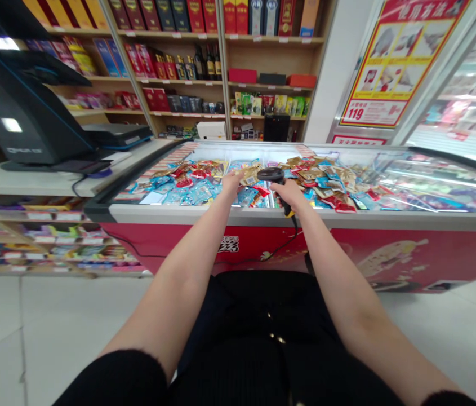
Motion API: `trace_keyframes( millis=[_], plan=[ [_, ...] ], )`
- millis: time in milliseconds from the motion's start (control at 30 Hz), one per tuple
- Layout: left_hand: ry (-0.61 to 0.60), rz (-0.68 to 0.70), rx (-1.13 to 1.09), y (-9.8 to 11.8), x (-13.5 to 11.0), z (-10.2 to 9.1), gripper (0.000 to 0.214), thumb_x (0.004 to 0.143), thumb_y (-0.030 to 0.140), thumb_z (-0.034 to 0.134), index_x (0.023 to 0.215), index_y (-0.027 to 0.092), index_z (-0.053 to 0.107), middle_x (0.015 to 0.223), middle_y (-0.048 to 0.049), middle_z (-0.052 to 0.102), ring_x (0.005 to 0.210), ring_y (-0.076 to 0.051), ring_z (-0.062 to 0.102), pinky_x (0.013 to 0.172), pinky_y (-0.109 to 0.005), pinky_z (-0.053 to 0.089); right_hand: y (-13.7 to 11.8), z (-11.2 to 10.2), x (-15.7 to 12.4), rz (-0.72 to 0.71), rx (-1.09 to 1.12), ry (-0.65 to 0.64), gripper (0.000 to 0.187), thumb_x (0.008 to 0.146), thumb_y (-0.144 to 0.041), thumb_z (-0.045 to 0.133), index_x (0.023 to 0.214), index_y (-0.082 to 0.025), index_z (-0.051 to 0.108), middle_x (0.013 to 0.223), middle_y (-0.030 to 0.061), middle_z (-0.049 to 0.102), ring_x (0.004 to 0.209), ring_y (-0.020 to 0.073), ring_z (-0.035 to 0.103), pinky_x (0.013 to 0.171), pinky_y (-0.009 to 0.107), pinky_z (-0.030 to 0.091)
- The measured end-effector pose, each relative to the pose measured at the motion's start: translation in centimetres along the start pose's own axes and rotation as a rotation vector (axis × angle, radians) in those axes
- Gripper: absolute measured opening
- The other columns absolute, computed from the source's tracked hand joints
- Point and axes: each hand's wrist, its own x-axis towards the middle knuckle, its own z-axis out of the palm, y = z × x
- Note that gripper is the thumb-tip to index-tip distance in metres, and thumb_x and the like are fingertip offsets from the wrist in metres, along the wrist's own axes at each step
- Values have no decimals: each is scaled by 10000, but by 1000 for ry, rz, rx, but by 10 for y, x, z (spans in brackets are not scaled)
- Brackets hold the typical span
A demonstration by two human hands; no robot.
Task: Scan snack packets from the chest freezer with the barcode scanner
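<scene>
My right hand (290,193) is wrapped round the grip of a black barcode scanner (271,173), its head pointing left over the packets. A cord runs down from its yellow-tipped handle. My left hand (232,183) pinches the near left edge of a gold packet (251,173), just left of the scanner head. Below both hands, small blue, red and gold snack packets lie in two loose heaps: a left heap (198,183) and a right heap (326,177), on top of a red chest freezer (187,239).
At the left a dark checkout terminal (43,118) stands on a white counter (22,183). Shelves of boxes and bottles (208,62) rise behind the freezer. A red and yellow poster (402,62) hangs at the right. The scanner's cord (282,245) loops down the freezer front.
</scene>
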Motion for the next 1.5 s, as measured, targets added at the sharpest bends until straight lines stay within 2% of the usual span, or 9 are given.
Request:
trace_keyframes(
  millis=[167,400,567,967,1300,1500],
  plan=[
    [-121,-6,-72,-16,-1,18,77,779,154,681,837,178,638,778,-10,702,759,-143,685,736,-263,577,3,-10,-14,74,-24,28,233,843,-226,702,696,-188,525,494,-16,525,363,111,448,328,221,359],
    [-192,-3,18,-12,-2,26,173,856,100,560,974,173,664,858,-21,722,856,-159,698,817,-294,575,-3,-12,-15,57,-148,80,191,822,-191,691,694,-164,552,502,-2,535,394,123,472,353,229,387],
    [-190,-13,0,-15,-3,26,156,866,89,546,953,156,658,833,-27,710,765,-141,682,785,-289,579,-2,-12,-15,80,-170,85,266,834,-249,703,638,-158,549,502,14,536,389,122,470,350,239,391],
    [-161,-13,0,-10,-2,25,257,835,74,574,1047,173,678,808,-3,711,780,-135,690,779,-269,580,-4,-13,-4,103,-165,72,271,832,-210,676,622,-181,507,482,11,502,366,125,458,350,244,375],
    [-176,-18,-14,-10,5,23,309,708,41,597,975,169,688,782,-5,689,698,-123,668,741,-275,591,-7,-13,3,104,-171,45,249,832,-213,644,625,-185,509,478,15,497,373,133,452,344,247,361],
    [-184,-28,-26,-7,6,21,430,604,2,579,983,174,687,806,-7,692,722,-127,666,744,-276,588,-14,-14,3,131,-126,9,235,867,-207,632,662,-174,522,479,1,498,371,122,448,352,240,369]
  ],
)
